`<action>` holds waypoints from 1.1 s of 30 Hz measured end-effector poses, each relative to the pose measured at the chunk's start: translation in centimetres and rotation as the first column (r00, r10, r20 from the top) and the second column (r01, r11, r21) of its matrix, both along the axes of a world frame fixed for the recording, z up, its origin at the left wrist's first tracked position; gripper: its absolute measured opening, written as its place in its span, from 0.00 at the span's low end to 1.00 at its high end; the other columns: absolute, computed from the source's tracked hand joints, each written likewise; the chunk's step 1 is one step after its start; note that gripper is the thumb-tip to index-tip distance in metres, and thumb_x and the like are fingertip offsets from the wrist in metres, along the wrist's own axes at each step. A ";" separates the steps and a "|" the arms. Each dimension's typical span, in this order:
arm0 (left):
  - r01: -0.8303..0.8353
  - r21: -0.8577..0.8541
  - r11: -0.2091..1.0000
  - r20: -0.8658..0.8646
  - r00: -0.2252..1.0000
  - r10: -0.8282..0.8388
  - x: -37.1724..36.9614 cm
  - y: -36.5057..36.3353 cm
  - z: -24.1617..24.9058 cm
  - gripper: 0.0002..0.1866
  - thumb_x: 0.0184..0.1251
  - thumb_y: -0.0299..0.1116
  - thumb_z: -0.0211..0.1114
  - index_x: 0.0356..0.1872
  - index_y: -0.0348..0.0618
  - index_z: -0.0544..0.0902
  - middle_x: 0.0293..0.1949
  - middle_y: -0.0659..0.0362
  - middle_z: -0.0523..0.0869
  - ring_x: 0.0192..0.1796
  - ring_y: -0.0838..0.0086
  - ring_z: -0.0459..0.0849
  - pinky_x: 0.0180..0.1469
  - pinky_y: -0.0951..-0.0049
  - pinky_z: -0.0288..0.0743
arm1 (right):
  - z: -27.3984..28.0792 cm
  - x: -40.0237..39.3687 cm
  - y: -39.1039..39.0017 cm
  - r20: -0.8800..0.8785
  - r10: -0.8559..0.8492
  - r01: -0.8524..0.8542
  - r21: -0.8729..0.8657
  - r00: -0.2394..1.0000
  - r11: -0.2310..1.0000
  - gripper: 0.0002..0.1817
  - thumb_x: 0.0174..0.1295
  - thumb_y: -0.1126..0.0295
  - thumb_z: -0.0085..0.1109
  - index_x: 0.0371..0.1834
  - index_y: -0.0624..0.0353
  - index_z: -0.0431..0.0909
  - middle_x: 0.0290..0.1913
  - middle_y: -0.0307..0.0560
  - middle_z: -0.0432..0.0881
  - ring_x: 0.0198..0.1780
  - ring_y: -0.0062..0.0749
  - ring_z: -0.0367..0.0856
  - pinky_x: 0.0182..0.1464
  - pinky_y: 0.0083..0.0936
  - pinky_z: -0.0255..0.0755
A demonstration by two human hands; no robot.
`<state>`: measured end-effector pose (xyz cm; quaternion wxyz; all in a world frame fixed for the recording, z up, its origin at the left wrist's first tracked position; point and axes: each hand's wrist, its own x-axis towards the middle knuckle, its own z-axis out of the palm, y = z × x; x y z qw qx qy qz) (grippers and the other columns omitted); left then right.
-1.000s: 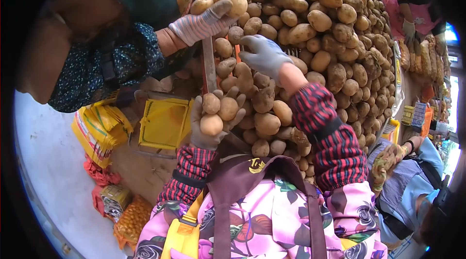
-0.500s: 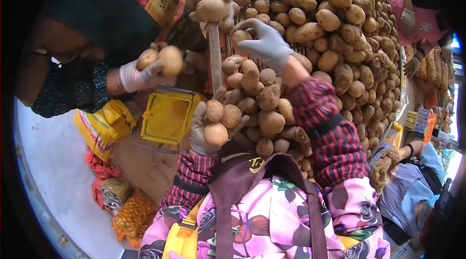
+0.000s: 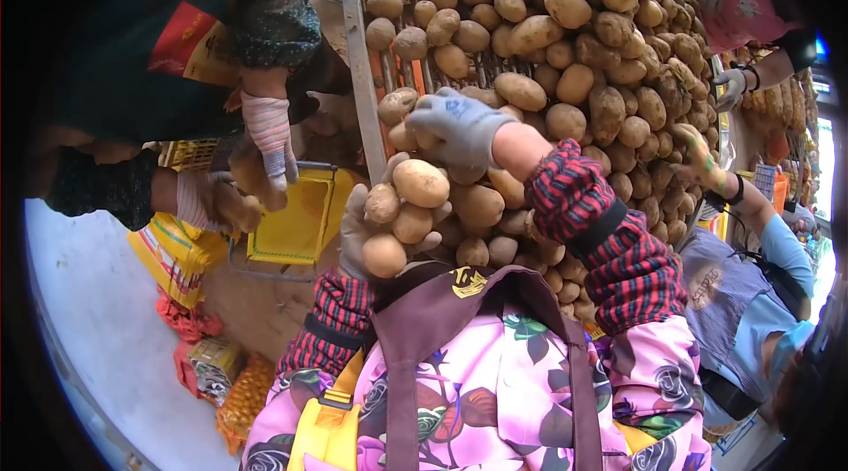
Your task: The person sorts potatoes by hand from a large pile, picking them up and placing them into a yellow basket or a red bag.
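My left hand (image 3: 356,239), in a grey glove, cradles several potatoes (image 3: 412,224) against its palm and fingers, low in front of my chest. To the right and above it, my right hand (image 3: 459,128) reaches over the heap, back of the glove upward. Its fingers curl down onto a potato (image 3: 427,137) that is mostly covered by them. Just left of those fingertips lies another potato (image 3: 398,106). Loose potatoes (image 3: 478,208) fill the space between my hands and my apron.
A metal rail (image 3: 360,56) edges the big potato heap (image 3: 609,109). Left of it, a co-worker's gloved hands (image 3: 268,131) hold potatoes beside a yellow bag on a frame (image 3: 289,216). Other people (image 3: 751,268) work on the right.
Another potato has joined those in my left hand. My right hand has moved down and left, its fingers closing. The co-worker's hands have moved from the rail toward the yellow bag.
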<state>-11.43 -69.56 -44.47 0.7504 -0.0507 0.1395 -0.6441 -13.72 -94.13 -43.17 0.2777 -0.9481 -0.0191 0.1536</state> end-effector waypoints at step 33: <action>0.150 0.034 0.988 0.108 0.982 -0.152 -0.5 -1.1 2.8 0.39 0.76 0.64 0.51 0.78 0.50 0.62 0.76 0.42 0.64 0.78 0.43 0.62 0.69 0.38 0.73 | 5.1 -11.3 -3.7 -0.031 -0.877 0.697 0.621 0.479 0.358 0.21 0.66 0.63 0.63 0.59 0.61 0.79 0.48 0.44 0.85 0.50 0.24 0.81 0.53 0.22 0.76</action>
